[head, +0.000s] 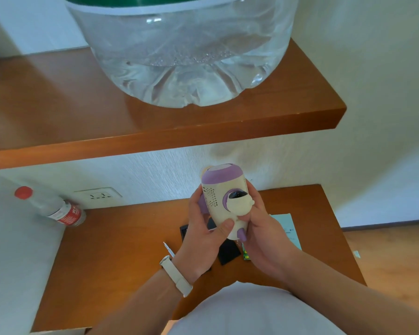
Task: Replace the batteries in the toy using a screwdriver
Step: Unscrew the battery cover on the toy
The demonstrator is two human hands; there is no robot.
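Both hands hold a cream and purple toy upright above the wooden table. It has a small astronaut figure on its side and a speaker grille. My left hand grips its lower left with the thumb across the front. My right hand wraps its right side and base. A thin screwdriver lies on the table just left of my left wrist. Green batteries peek out under my right hand, mostly hidden.
A wooden shelf overhangs the table and carries a large clear water jug. A red-capped plastic bottle leans at the left by a wall socket. Black flat pieces and a light paper sheet lie under my hands.
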